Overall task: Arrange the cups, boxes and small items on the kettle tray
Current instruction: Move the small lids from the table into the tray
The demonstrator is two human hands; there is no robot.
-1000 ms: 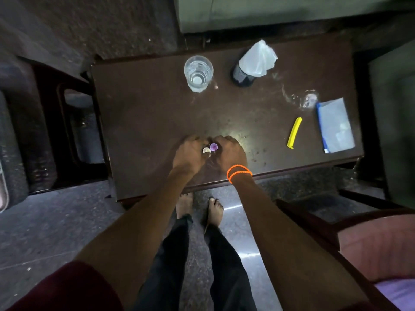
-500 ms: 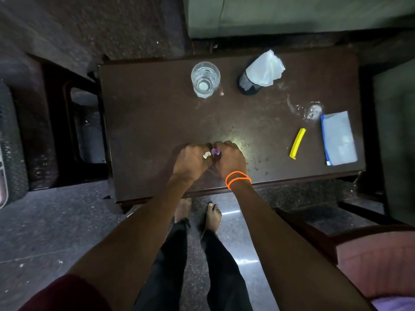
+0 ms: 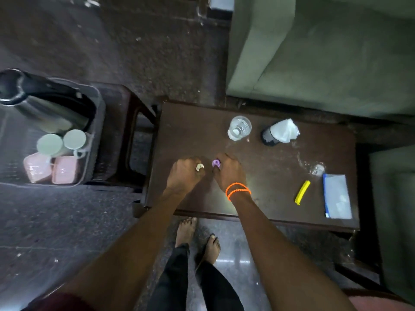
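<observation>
Over the dark wooden table (image 3: 258, 198), my left hand (image 3: 185, 173) is closed on a small white piece (image 3: 199, 167). A hand's width to its right, my right hand (image 3: 228, 171), with orange bands at the wrist, pinches a small purple piece (image 3: 216, 163). At the far left a grey tray (image 3: 98, 122) carries a steel kettle (image 3: 42, 104), two pale green cups (image 3: 61, 142) and two pink boxes (image 3: 52, 169).
A clear glass (image 3: 239, 127), a dark holder with white tissue (image 3: 280, 132), crumpled clear wrap (image 3: 314, 168), a yellow clip (image 3: 302, 192) and a blue-edged packet (image 3: 336, 198) lie on the table. A green sofa (image 3: 325, 52) stands behind. My bare feet (image 3: 197, 236) are below the table's front edge.
My hands have drawn slightly apart, each keeping its small piece. The camera has swung left, bringing the kettle tray with cups and boxes into view.
</observation>
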